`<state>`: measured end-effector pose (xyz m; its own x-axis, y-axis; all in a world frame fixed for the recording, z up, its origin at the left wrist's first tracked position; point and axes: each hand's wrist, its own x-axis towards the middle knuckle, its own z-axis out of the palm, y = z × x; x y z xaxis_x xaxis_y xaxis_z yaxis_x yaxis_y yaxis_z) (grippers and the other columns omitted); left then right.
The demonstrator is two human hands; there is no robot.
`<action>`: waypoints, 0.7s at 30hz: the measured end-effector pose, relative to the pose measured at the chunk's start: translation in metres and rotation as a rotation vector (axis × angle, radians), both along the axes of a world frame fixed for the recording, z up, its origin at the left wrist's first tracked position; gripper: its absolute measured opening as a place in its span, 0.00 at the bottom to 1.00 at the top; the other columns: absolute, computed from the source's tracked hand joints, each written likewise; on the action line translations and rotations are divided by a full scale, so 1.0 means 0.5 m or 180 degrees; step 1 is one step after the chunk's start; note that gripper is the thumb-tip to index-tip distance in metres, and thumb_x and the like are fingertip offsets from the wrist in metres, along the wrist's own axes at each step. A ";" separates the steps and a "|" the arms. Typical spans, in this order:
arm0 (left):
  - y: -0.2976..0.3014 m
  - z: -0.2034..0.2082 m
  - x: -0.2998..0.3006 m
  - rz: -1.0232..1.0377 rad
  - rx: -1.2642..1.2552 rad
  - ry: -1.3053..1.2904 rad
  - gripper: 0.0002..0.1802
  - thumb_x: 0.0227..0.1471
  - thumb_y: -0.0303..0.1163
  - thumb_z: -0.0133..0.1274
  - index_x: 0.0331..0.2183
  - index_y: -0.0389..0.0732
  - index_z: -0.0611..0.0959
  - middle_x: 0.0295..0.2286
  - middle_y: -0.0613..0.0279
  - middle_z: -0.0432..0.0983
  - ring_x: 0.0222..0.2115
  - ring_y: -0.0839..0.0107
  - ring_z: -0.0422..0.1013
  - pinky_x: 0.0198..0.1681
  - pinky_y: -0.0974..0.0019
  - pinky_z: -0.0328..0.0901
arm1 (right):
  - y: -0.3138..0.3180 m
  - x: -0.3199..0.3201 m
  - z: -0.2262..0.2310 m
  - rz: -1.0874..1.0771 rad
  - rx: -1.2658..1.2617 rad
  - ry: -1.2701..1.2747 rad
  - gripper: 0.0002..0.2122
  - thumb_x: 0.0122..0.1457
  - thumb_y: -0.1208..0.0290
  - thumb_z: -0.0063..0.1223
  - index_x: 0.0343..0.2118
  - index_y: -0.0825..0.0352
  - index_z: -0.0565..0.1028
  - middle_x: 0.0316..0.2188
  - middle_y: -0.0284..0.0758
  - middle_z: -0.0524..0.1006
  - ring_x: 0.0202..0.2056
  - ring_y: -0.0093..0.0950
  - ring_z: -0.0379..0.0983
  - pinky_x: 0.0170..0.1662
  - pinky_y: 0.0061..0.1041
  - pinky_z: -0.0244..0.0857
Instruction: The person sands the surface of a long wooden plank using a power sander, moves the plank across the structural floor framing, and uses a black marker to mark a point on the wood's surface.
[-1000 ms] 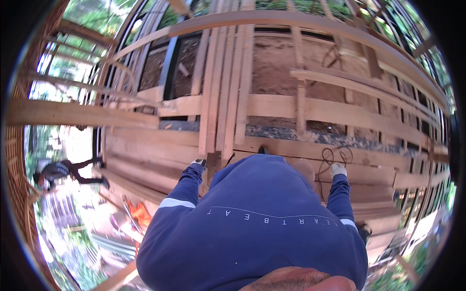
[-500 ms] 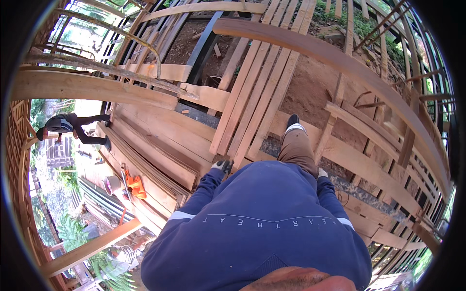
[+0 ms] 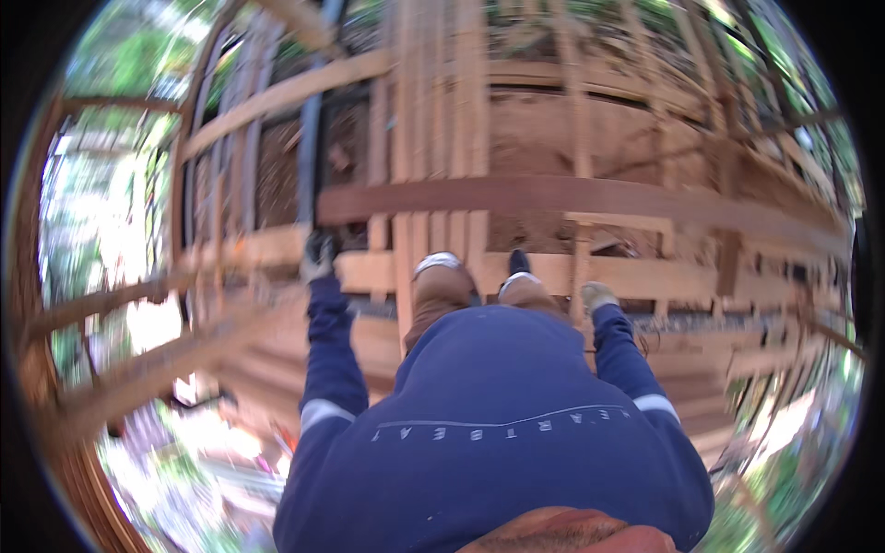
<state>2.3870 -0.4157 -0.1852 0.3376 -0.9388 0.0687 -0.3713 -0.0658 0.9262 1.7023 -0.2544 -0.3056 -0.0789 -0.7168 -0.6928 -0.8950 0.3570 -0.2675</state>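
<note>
My left hand [image 3: 320, 259], in a grey and dark glove, is held out ahead at the left. It is near the left end of a reddish-brown beam [image 3: 516, 195] that crosses in front of my knees. Blur hides whether the left fingers touch any wood. My right hand [image 3: 597, 297], in a pale glove, is low beside my right leg, over a light plank [image 3: 645, 276]. Its fingers are too smeared to read, and I see nothing plainly held in it. Both forearms are in dark blue sleeves with a white band.
Several long pale boards [image 3: 438, 120] run away ahead of me across an open timber frame. Bare brown soil [image 3: 525, 138] shows between the joists. A dark blue-grey beam [image 3: 311, 157] lies ahead left. At left, a slanting timber [image 3: 175, 346] crosses near stacked boards.
My view has swung left, and the reddish-brown beam now lies level across the front. My left hand has moved forward and outward. Both knees now show; the other person is no longer clearly visible.
</note>
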 end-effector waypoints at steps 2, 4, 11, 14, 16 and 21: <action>-0.096 0.014 0.034 -0.0328 -0.0024 -0.1021 0.30 0.49 0.35 0.62 0.52 0.35 0.72 0.41 0.58 0.77 0.40 0.67 0.73 0.47 0.66 0.68 | -0.027 0.043 0.053 0.0090 0.0429 0.0444 0.16 0.58 0.65 0.41 0.40 0.63 0.81 0.41 0.46 0.79 0.43 0.42 0.77 0.46 0.38 0.70; -0.201 0.036 0.026 -0.0756 -0.0125 -0.1737 0.44 0.42 0.43 0.68 0.56 0.33 0.69 0.45 0.51 0.75 0.46 0.59 0.72 0.52 0.59 0.66 | -0.018 0.056 0.053 -0.0226 0.0572 0.0525 0.16 0.57 0.66 0.42 0.40 0.65 0.81 0.41 0.47 0.79 0.44 0.42 0.77 0.48 0.38 0.69; -0.473 0.016 -0.023 -0.3241 0.1758 -0.2172 0.42 0.43 0.56 0.64 0.53 0.37 0.75 0.46 0.45 0.75 0.47 0.55 0.72 0.51 0.60 0.66 | 0.026 0.342 0.154 -0.2357 -0.0265 0.0405 0.19 0.55 0.55 0.45 0.37 0.64 0.81 0.38 0.46 0.80 0.40 0.42 0.77 0.47 0.36 0.70; -0.528 -0.037 -0.026 -0.4341 0.3049 -0.1664 0.36 0.50 0.58 0.57 0.46 0.34 0.80 0.39 0.42 0.79 0.41 0.55 0.74 0.45 0.59 0.66 | 0.088 0.518 0.204 -0.3131 -0.0262 -0.0389 0.22 0.56 0.52 0.44 0.43 0.63 0.80 0.45 0.45 0.78 0.48 0.43 0.73 0.54 0.34 0.65; -0.525 -0.034 -0.031 -0.4271 0.3255 -0.1568 0.34 0.52 0.56 0.56 0.45 0.33 0.81 0.38 0.42 0.79 0.40 0.55 0.74 0.44 0.59 0.66 | 0.125 0.612 0.207 -0.3623 -0.0017 -0.0490 0.22 0.56 0.53 0.45 0.44 0.63 0.79 0.45 0.45 0.78 0.50 0.43 0.72 0.55 0.34 0.63; -0.565 -0.065 -0.125 -0.4330 0.3123 -0.1608 0.33 0.52 0.55 0.56 0.45 0.33 0.80 0.38 0.42 0.79 0.40 0.55 0.74 0.44 0.58 0.66 | 0.171 0.747 0.262 -0.4436 0.0017 -0.0032 0.20 0.56 0.55 0.45 0.42 0.64 0.80 0.44 0.45 0.78 0.49 0.43 0.73 0.54 0.35 0.64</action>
<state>2.3247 -0.6984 -0.2178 -0.5288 -0.2652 -0.8062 -0.8464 0.0942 0.5242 2.0760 -0.1687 -0.1748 -0.7122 -0.0503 -0.7001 0.1964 0.9433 -0.2675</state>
